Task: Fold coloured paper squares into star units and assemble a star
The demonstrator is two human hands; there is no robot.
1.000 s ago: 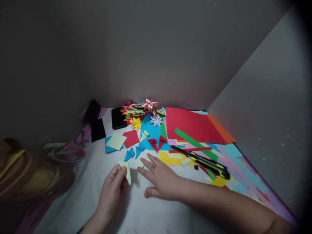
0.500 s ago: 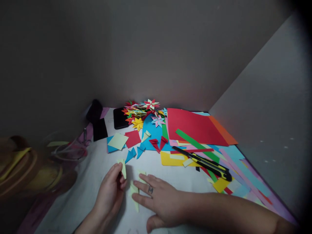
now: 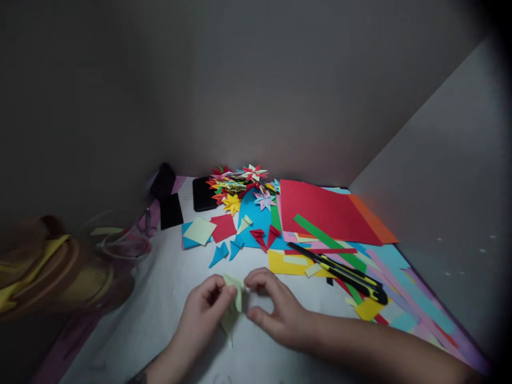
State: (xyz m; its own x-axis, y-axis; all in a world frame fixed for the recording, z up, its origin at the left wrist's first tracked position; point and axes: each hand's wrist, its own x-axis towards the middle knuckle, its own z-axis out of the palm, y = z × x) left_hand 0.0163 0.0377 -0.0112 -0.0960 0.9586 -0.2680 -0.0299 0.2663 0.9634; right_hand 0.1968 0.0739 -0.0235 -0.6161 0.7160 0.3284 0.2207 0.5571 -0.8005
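Between its thumb and fingers, my left hand pinches a pale green folded paper piece above the white surface. Below it a second pale green paper piece shows, partly covered by the hand; whether the two touch I cannot tell. My right hand is just to the right, thumb and fingers curved apart, fingertips close to the held paper. Beyond the hands lie two blue folded pieces, two red folded pieces and another pale green folded piece.
Square papers lie at centre left, near a black phone. Folded paper stars are heaped by the wall. To the right are red sheets, a utility knife and paper strips. Scissors lie left.
My left hand has moved right with the pale green folded piece. My right hand has lifted off the pale green paper on the surface and curled its fingers beside the held piece.
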